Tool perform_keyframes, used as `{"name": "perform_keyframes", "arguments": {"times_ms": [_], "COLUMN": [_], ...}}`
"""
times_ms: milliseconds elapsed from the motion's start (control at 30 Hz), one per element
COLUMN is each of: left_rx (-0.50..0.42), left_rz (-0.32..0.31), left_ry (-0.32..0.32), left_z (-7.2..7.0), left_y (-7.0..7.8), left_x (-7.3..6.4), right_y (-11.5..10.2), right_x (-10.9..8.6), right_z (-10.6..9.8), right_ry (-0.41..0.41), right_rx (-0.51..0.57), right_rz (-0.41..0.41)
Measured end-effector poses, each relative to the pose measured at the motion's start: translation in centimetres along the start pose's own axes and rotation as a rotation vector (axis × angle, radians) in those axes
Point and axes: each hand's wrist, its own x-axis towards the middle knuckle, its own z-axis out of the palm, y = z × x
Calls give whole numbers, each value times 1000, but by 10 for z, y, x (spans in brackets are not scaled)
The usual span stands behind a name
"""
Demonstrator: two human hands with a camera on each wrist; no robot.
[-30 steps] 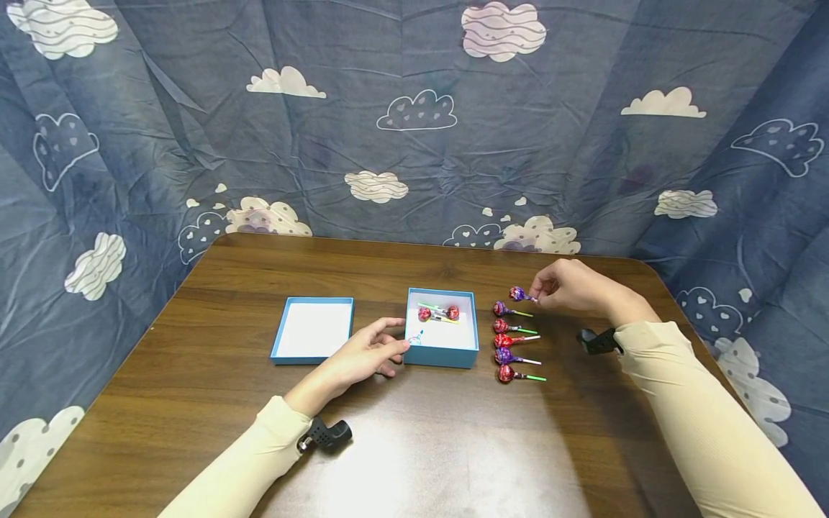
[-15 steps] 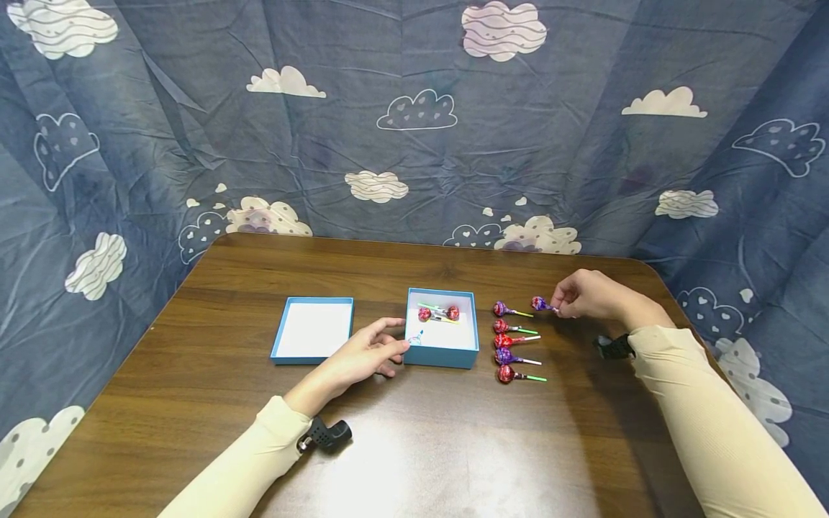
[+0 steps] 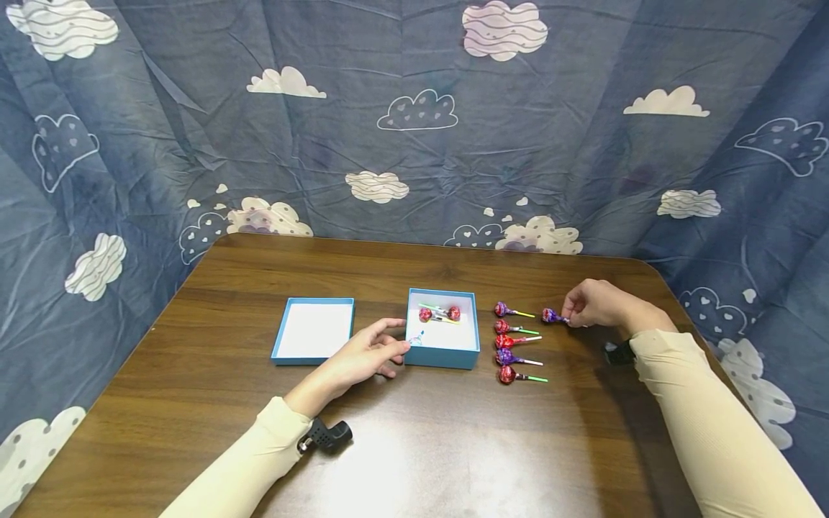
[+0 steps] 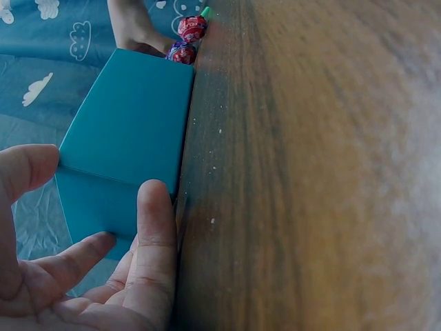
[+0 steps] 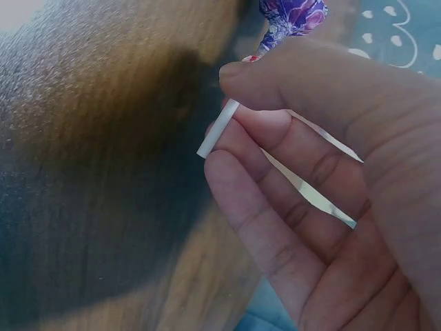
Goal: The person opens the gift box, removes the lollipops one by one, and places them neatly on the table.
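Note:
In the head view my right hand (image 3: 596, 303) pinches a purple-wrapped lollipop (image 3: 550, 316) by its stick, to the right of a column of lollipops. The right wrist view shows the white stick (image 5: 219, 129) between thumb and fingers, with the purple wrapper (image 5: 293, 17) beyond the thumb. My left hand (image 3: 363, 354) rests its loosely extended fingertips against the left side of a blue box (image 3: 443, 357). In the left wrist view, fingers (image 4: 155, 234) touch the teal-looking box wall (image 4: 131, 117). Inside the box lie a few lollipops with red wrappers (image 3: 454, 313).
Several lollipops lie in a column right of the box: a purple one (image 3: 501, 309) at the back, a purple one (image 3: 505, 357) lower down, a red one (image 3: 507, 375) at the front. A white-lined blue lid (image 3: 315, 328) lies left on the wooden table (image 3: 414, 446).
My right hand has moved right and toward me with the purple lollipop, away from the top of the column. The left hand and the box have stayed still.

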Motion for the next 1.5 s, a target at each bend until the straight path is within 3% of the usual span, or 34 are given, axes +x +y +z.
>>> {"name": "perform_keyframes", "arguments": {"times_ms": [833,1500], "left_rx": [-5,-2], "left_rz": [-1,-10], "left_ry": [2,-1], "left_z": [0,1], "left_y": [0,3], "left_x": [0,-2], "right_y": [1,-4], "right_x": [5,4], "right_z": [7,5], "right_ry": [41,20], "right_rx": [-67,-10], "right_rz": [34,53]}}
